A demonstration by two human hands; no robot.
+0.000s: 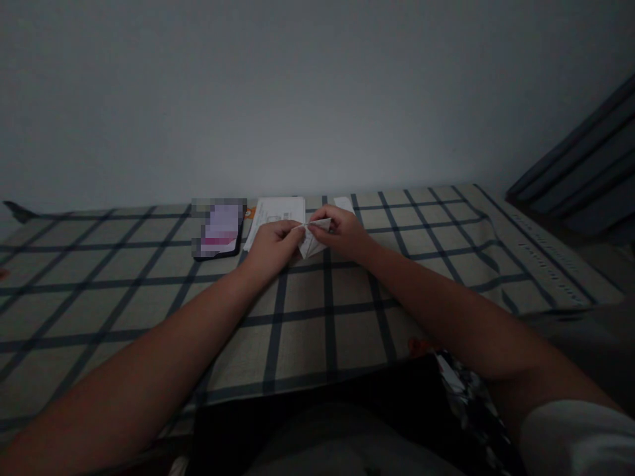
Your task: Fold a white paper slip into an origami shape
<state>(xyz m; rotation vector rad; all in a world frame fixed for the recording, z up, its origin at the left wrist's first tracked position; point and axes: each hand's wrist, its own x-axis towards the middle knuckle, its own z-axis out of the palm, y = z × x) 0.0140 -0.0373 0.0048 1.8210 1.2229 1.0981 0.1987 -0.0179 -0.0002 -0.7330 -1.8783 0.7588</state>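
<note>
A small white folded paper with crease lines is held between both hands, just above the checked cloth. My left hand pinches its left side near the top, thumb on the near face. On the other side, my right hand grips the paper's upper right part between thumb and fingers. The fingers behind the paper are partly hidden. Behind my left hand lies a stack of white printed sheets. Another white piece of paper shows just beyond my right hand.
A phone with a lit, partly blurred screen lies left of the sheets, beside something orange. The checked tablecloth covers the table up to a plain wall. Dark folded fabric hangs at the right.
</note>
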